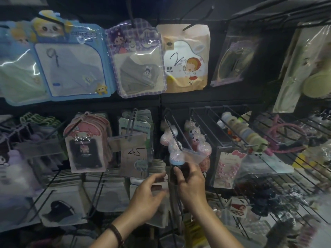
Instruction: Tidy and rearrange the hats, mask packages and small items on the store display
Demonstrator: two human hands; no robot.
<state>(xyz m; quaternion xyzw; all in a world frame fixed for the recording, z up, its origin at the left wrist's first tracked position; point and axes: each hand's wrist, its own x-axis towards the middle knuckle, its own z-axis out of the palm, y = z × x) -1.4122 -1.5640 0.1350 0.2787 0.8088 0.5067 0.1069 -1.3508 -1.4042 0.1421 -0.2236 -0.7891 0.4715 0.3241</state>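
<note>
My left hand [146, 196] pinches the edge of a flat clear package [158, 183] from a stack hanging on a hook at the lower middle. Just to its right, my right hand [190, 183] is closed around a small blue-based bead toy [176, 160] in a clear bag, at the tip of a hook that carries several similar toys [169, 138]. Mask packages hang above: blue ones [71, 65], a purple plaid one [138, 63], and a tan mirror pack [186, 59]. Pink character packs [86, 145] hang at lower left.
Black wire hooks [202, 122] stick out toward me across the rack. Plush hair ties [240, 129] and a pink bow card of hair clips [227, 167] hang at right. Headbands [286, 138] and scrunchies [259, 194] fill the far right. Dark hat packs [59, 210] lie at lower left.
</note>
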